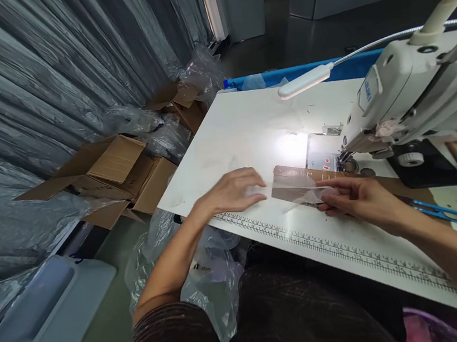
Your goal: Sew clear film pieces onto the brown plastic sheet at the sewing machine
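My right hand (352, 199) pinches a thin, translucent whitish piece (310, 195) between thumb and fingers, just in front of the needle area of a white sewing machine (395, 90). Beneath that piece lies a flat brown strip (286, 176) on the white table (224, 138); its left end is in sight, and part of it is covered by my hand. My left hand (237, 190) is over the table to the left of the strip, fingers curved and apart, holding nothing. A gap separates its fingertips from the strip's end.
A lit lamp (305, 81) hangs over the table. Blue-handled scissors (448, 213) lie beyond my right wrist. A ruler scale (305, 239) runs along the front edge. Open cardboard boxes (120, 160), plastic bags and a grey bin (61, 310) stand to the left.
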`<state>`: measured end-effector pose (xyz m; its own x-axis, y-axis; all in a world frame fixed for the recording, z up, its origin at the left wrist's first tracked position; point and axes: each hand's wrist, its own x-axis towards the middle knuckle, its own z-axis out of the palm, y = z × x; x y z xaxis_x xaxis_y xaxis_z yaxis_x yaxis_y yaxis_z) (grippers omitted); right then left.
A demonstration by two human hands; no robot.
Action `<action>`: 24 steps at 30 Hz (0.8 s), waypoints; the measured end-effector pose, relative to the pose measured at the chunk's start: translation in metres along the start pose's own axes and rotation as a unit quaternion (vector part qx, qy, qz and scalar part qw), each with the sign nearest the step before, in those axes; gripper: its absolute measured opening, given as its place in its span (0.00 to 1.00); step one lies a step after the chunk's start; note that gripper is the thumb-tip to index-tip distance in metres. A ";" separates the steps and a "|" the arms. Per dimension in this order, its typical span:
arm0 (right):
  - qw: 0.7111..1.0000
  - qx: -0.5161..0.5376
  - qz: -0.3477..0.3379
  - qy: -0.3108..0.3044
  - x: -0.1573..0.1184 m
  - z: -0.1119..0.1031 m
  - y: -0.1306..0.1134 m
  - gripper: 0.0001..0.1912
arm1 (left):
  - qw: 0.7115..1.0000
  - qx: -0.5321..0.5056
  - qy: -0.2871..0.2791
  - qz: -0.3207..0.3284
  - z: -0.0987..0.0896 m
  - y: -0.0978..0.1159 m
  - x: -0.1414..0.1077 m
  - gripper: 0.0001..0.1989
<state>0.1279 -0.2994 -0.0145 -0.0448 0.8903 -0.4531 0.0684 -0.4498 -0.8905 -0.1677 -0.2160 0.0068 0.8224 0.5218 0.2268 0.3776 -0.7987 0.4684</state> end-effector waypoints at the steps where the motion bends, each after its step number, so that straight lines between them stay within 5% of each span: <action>1: 1.000 -0.009 0.004 0.014 -0.001 -0.002 -0.003 0.25 | 0.999 0.014 -0.015 -0.043 -0.008 -0.007 -0.011 0.13; 4: 0.998 -0.045 0.024 0.037 -0.003 -0.012 -0.010 0.23 | 0.993 -0.010 -0.013 -0.116 -0.020 -0.021 -0.033 0.10; 8: 0.995 -0.094 0.018 -0.033 -0.008 -0.033 -0.009 0.14 | 0.978 -0.096 0.054 -0.175 -0.034 -0.031 -0.026 0.11; 11: 0.987 -0.126 -0.014 -0.101 -0.013 -0.053 -0.004 0.11 | 0.971 -0.137 0.083 -0.180 -0.053 -0.049 0.006 0.12; 14: 0.977 -0.163 -0.018 -0.133 -0.020 -0.069 -0.006 0.11 | 0.983 -0.037 0.055 -0.173 -0.068 -0.083 0.050 0.10; 19: 0.974 -0.214 -0.023 -0.078 -0.030 -0.081 -0.014 0.17 | 0.980 0.141 0.035 -0.139 -0.056 -0.131 0.107 0.03; 21: 0.966 -0.248 -0.042 -0.059 -0.033 -0.082 -0.015 0.18 | 0.984 0.134 0.058 -0.107 -0.046 -0.129 0.118 0.08; 24: 0.943 -0.324 -0.062 -0.046 -0.035 -0.079 -0.016 0.19 | 0.991 0.107 0.056 -0.061 -0.033 -0.096 0.123 0.10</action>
<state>0.2072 -0.3173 0.0190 -0.1769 0.9097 -0.3756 0.6495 -0.1788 -0.7390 -0.1164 -0.0650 0.0177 0.7171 0.6384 0.2797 0.5620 -0.7670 0.3095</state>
